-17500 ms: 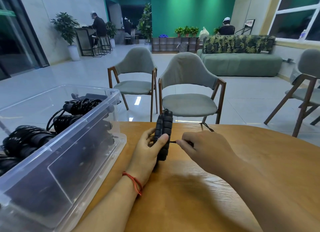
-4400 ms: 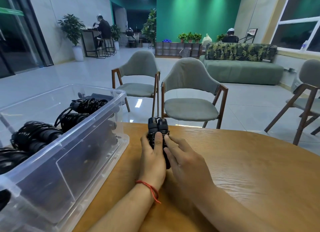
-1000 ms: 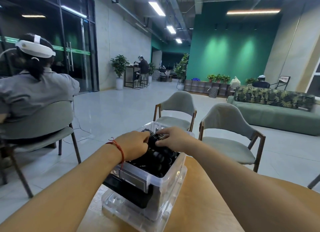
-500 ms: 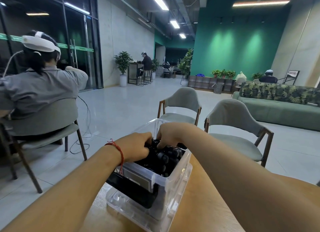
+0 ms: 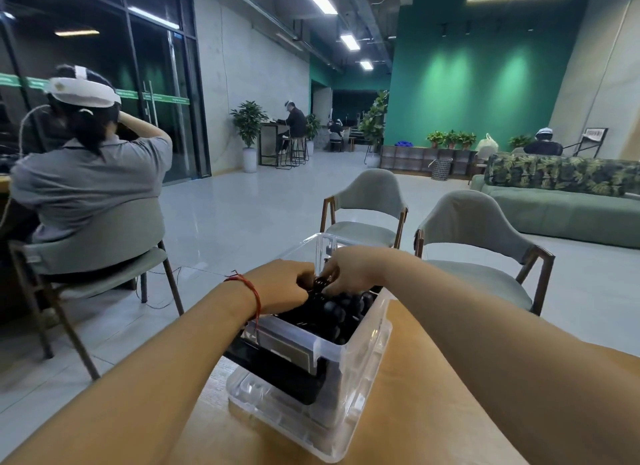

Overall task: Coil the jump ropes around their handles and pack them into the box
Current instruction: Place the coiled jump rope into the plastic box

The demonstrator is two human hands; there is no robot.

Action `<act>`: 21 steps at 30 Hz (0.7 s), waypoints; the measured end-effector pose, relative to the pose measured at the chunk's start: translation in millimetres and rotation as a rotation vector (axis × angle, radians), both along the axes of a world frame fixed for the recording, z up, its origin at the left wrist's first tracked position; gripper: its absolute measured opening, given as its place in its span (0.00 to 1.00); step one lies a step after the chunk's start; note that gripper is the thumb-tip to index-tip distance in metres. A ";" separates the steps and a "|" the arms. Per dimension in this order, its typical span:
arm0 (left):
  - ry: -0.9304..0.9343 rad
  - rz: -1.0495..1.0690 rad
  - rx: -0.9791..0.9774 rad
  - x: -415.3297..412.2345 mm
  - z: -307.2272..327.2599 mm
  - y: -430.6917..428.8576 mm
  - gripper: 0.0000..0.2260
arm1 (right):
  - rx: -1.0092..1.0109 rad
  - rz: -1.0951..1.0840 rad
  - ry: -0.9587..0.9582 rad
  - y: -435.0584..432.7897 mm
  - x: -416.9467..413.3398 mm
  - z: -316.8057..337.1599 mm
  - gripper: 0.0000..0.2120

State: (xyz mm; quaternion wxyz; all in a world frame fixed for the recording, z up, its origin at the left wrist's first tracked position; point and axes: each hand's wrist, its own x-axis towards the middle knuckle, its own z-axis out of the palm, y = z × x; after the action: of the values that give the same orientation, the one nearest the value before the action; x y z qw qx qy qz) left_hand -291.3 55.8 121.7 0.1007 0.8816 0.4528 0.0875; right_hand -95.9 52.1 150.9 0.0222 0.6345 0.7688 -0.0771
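Note:
A clear plastic box [image 5: 349,355] stands at the left edge of the wooden table [image 5: 408,409]. Several black coiled jump ropes [image 5: 341,314] lie packed inside it. Both my arms reach over the box toward its far end. My left hand [image 5: 280,288] is curled down over a coiled black jump rope [image 5: 320,284], and my right hand [image 5: 348,274] pinches the same bundle from the other side. The bundle sits just above the ropes in the box and is mostly hidden by my fingers.
Two grey chairs [image 5: 367,211] [image 5: 478,253] stand beyond the table. A seated person in grey [image 5: 90,184] with a head-worn device is to the left, an arm raised. A green sofa [image 5: 561,201] is at the far right.
My hands stay together over the box and have shifted slightly toward its far end and lower into it. The person at the left has raised an arm to the head.

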 end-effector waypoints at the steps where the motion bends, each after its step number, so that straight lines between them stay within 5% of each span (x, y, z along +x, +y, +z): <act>1: 0.001 0.007 0.011 -0.5 0.9 -0.1 0.07 | 0.015 0.012 0.007 -5.9 1.5 4.4 0.22; 8: -0.054 0.073 0.078 4.3 5.3 -7.2 0.13 | 0.225 -0.106 0.182 -37.3 24.0 5.2 0.14; 21: -0.010 0.132 0.117 6.5 22.2 -13.7 0.18 | 0.394 -0.339 0.384 -68.7 26.0 -15.5 0.18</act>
State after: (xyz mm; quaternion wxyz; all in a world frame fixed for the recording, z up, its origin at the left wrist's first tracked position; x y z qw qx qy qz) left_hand -284.8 42.1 143.9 0.0450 0.8537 0.5036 0.1248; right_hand -69.9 -16.6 135.5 -0.2596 0.7194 0.6424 -0.0477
